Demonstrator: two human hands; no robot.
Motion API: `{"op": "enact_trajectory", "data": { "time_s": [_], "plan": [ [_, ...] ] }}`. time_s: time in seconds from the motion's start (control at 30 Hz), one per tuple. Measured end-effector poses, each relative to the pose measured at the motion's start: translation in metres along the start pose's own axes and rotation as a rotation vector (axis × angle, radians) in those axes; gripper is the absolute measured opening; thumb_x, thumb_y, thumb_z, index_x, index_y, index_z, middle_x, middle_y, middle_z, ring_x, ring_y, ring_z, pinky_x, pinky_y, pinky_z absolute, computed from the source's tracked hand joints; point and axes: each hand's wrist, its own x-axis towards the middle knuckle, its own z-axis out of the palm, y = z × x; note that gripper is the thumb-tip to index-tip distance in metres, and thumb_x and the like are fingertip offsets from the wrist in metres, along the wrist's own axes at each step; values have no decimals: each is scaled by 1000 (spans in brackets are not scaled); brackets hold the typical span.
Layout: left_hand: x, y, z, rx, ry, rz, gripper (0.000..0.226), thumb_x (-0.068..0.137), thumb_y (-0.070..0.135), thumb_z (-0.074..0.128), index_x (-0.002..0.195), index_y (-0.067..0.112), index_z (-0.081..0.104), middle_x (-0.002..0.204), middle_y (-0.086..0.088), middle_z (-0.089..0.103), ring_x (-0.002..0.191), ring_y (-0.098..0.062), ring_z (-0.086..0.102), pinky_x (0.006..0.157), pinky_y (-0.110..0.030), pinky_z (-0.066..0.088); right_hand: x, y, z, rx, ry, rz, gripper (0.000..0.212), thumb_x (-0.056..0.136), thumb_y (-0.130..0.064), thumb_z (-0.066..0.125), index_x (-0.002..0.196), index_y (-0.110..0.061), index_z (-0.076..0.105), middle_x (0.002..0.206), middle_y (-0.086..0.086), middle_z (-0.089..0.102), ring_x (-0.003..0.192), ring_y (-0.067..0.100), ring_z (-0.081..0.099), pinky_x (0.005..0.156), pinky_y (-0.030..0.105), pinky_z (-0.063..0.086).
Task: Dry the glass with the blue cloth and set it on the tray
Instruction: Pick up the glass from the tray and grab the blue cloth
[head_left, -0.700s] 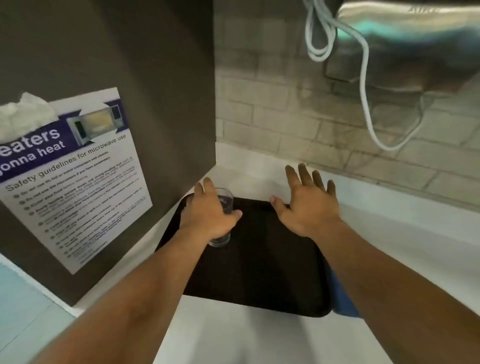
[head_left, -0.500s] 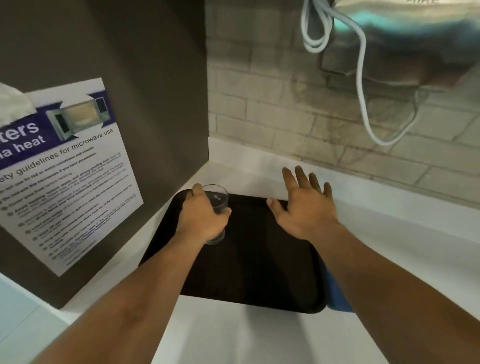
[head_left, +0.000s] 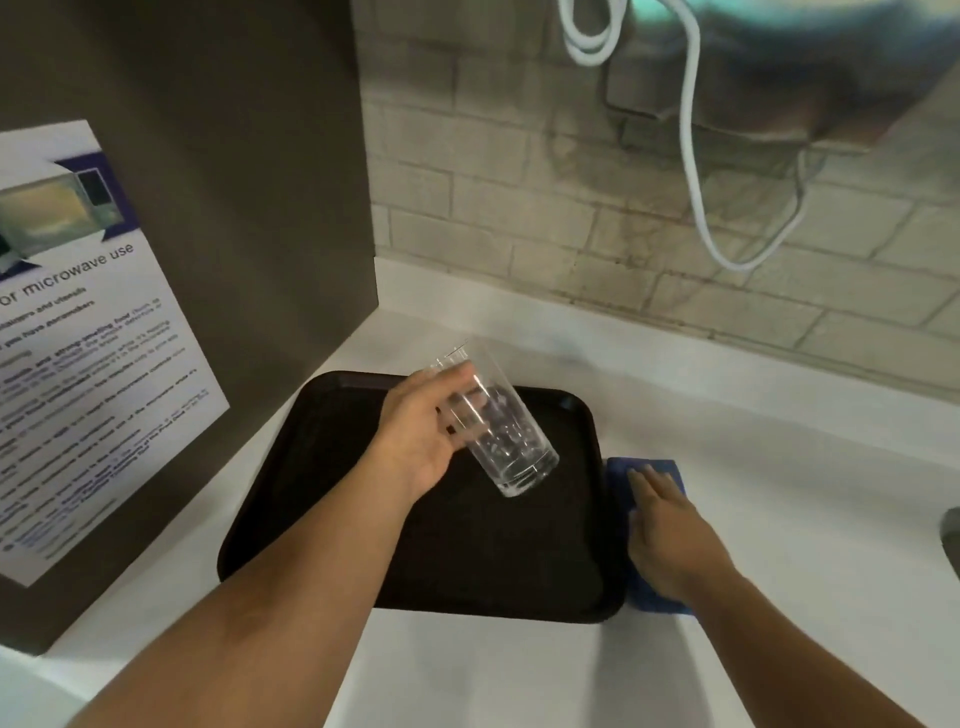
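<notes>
Step in hand — fetching the cloth; drying not yet begun.
Clear, tall drinking glass: tilted, lifted above the dark rectangular plastic tray, rim toward the far left.
Left hand: fingers curled round the glass's upper half.
Right hand: fingers nearly flat, laid on the folded blue cloth just right of the tray, not closed on it.
Next move — judged: close on the cloth, bring it to the glass.

White tabletop, beige brick-tile wall behind. Dark panel on left carries a microwave-use poster (text mostly blurred). White cable loops down the tile.
</notes>
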Motion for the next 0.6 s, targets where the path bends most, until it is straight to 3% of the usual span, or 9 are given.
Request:
{"op": "enact_trajectory", "data": {
  "time_s": [0.1,0.2,0.33,0.47,0.53,0.6],
  "plan": [
    [0,-4,16,-171,-80,-86,52,64,39,91,101,10,69,89,-7,69,78,-22,69,79,-44,63,-7,17,18,4,-17,35,58,99,-35,34,150,-10,23,161,13,12,146,33,12,117,43,19],
    [-1,-7,28,-195,-84,-127,71,64,48,87,118,7,65,91,-11,68,75,-25,67,71,-41,62,-3,25,29,-43,-55,61,74,95,-56,16,153,-14,-5,161,7,-13,147,27,-10,117,42,2],
    [-1,-10,34,-189,-38,-176,74,67,57,79,121,8,66,92,-11,70,80,-29,69,70,-42,64,4,32,40,-125,-58,42,80,87,-66,1,146,-17,-21,155,4,-25,146,26,-17,116,40,-4],
    [-6,-13,38,-182,21,-203,88,69,64,75,134,5,67,110,-15,69,104,-36,68,81,-45,65,28,39,32,-39,-8,48,67,99,-48,17,153,-12,2,162,9,-4,148,28,-4,119,42,7],
    [-11,-14,38,-191,40,-217,75,78,66,72,122,4,73,100,-14,71,98,-36,70,82,-45,65,43,43,25,126,44,69,58,102,-36,27,150,-5,21,160,16,15,146,34,12,117,47,17],
    [-16,-15,37,-208,58,-241,72,87,66,68,117,1,74,92,-14,76,86,-34,73,81,-45,64,49,45,9,485,97,244,46,103,-34,31,136,-5,46,140,25,48,127,42,44,103,53,36]
  ]
}}
